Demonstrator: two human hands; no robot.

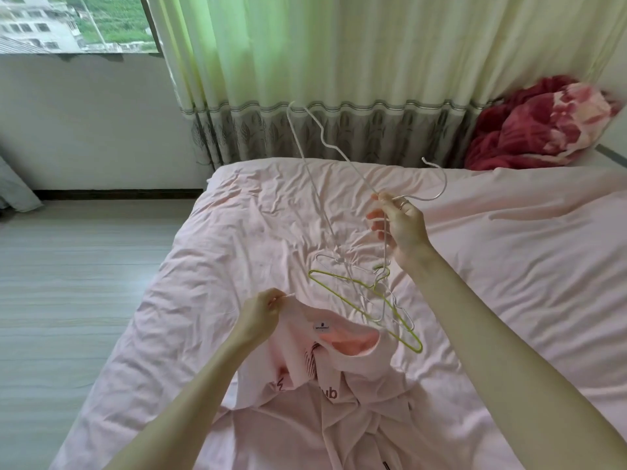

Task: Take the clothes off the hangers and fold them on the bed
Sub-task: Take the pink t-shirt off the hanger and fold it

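The right hand [397,222] pinches a white hanger [342,171] up high, while the left hand [263,312] pinches the pink shirt [339,378] below it.

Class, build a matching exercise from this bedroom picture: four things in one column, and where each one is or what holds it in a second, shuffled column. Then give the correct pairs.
Things
1. white hanger
2. yellow-green hanger
3. pink T-shirt
4. red blanket

States
A. bunched in the far right corner by the curtain
B. lying on the bed sheet among other hangers
C. raised in the air, held by the right hand
D. pinched at the shoulder by the left hand

Pairs: 1-C, 2-B, 3-D, 4-A
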